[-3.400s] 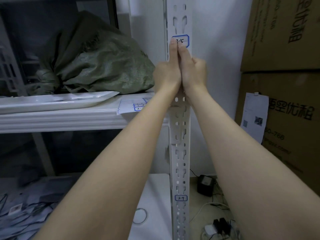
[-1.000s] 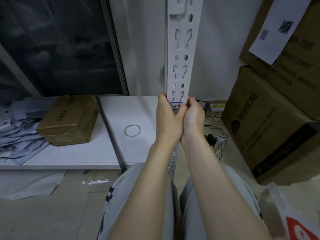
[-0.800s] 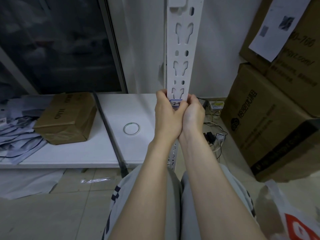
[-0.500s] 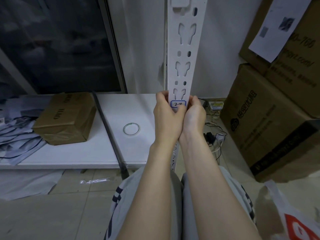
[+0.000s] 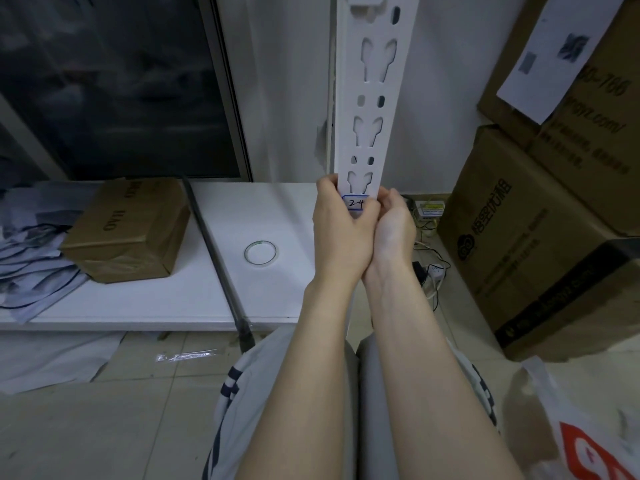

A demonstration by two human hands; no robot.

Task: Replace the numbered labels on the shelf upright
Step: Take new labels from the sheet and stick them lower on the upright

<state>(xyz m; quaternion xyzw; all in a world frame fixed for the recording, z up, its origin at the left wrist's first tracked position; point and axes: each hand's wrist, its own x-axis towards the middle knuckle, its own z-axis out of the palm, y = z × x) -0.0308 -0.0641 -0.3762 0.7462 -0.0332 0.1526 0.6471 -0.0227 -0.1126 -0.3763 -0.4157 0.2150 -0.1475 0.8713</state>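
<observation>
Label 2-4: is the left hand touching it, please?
Touching. In the head view, the left hand, gripping the upright, lays its thumb over the label.

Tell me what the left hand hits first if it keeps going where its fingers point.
The white slotted shelf upright: the left hand grips its left edge, thumb on the 2-4 label, so there is no free travel.

Tiled floor (image 5: 104, 427), white wall (image 5: 287, 81), perhaps window (image 5: 114, 84)
</observation>
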